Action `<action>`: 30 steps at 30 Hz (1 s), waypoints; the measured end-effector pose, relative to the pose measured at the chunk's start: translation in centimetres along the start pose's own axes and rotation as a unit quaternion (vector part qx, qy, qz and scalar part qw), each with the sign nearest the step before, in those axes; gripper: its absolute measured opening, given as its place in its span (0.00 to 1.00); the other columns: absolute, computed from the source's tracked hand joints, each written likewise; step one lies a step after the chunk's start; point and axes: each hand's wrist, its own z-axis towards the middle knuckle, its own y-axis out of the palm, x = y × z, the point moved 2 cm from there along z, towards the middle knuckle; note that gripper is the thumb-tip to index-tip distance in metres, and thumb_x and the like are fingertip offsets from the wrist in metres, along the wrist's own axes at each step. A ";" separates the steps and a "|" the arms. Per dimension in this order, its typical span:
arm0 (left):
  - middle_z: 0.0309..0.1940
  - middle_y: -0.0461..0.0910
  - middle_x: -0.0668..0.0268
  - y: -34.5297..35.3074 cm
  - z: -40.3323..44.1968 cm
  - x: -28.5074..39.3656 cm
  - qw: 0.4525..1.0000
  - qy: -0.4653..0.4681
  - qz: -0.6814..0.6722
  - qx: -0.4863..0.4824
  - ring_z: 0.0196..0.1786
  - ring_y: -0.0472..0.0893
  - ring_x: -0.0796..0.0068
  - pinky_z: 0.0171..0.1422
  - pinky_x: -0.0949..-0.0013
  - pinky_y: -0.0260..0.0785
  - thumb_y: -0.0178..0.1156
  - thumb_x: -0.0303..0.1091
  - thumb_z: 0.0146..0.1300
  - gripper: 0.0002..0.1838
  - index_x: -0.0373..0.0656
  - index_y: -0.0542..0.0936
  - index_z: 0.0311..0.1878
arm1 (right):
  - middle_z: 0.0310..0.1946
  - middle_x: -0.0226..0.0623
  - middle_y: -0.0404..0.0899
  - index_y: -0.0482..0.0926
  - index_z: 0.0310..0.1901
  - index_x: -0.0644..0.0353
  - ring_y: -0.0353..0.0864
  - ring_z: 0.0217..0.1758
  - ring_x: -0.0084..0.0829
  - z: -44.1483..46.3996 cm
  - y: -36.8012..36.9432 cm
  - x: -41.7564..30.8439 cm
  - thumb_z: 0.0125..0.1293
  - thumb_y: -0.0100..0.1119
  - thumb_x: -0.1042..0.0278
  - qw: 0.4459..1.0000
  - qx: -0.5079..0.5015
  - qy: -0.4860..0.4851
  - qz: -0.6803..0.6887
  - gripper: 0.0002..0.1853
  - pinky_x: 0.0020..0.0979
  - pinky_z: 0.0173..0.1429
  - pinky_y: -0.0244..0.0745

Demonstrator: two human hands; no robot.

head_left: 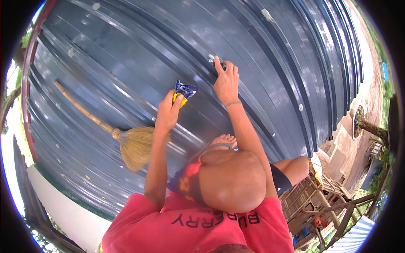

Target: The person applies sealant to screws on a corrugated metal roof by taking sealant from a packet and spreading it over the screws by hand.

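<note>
My left hand (168, 110) is closed around a crumpled blue and yellow packet (186, 91), held just above the dark metal roofing (139, 63). Ahead and to the right, my right hand (227, 82) reaches to a raised rib of the roofing. Its index finger is stretched out and touches or nearly touches a small whitish dab (211, 57) on that rib. The other fingers are bent and apart, and I see nothing held in them. A straw broom (137, 145) with a wooden handle lies on the roofing left of my left forearm.
My bent knee (236, 181) and sandaled foot (222, 142) are between my arms on the roof. Whitish spots dot the ribbed sheets. The roof's right edge drops toward bare ground (363, 126) with a tree trunk (373, 130). A wooden structure (312, 198) stands below right.
</note>
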 end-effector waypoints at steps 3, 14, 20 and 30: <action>0.34 0.82 0.57 0.2 -0.2 0.2 1.000 0.006 0.008 -0.003 0.36 0.78 0.69 0.46 0.64 0.72 0.55 0.45 0.78 0.19 0.36 0.79 0.55 | 0.66 0.52 0.68 0.71 0.71 0.59 0.69 0.67 0.52 -0.8 0.5 -2.1 0.61 0.58 0.80 0.991 0.020 -0.025 -0.128 0.33 0.49 0.69 0.66; 0.31 0.80 0.59 -0.4 -0.9 -0.3 1.000 -0.007 0.022 0.004 0.34 0.75 0.70 0.44 0.64 0.71 0.56 0.45 0.77 0.19 0.36 0.79 0.54 | 0.67 0.52 0.68 0.82 0.60 0.56 0.64 0.72 0.56 2.3 -2.0 -1.0 0.58 0.59 0.83 0.997 0.022 0.005 0.080 0.26 0.52 0.71 0.63; 0.31 0.80 0.59 -1.1 -1.3 -0.3 1.000 -0.013 0.017 0.005 0.34 0.75 0.70 0.44 0.64 0.71 0.57 0.44 0.77 0.18 0.37 0.79 0.55 | 0.70 0.49 0.67 0.81 0.64 0.44 0.61 0.75 0.55 2.9 -1.6 -0.9 0.59 0.56 0.86 0.997 0.004 -0.069 -0.040 0.33 0.53 0.76 0.59; 0.34 0.82 0.57 -1.3 -1.6 -0.9 0.999 -0.014 0.031 0.004 0.37 0.78 0.68 0.46 0.64 0.72 0.57 0.44 0.77 0.18 0.37 0.79 0.54 | 0.73 0.54 0.61 0.77 0.69 0.46 0.52 0.79 0.59 -0.8 0.3 0.6 0.58 0.52 0.79 0.979 -0.022 0.108 0.173 0.35 0.58 0.80 0.47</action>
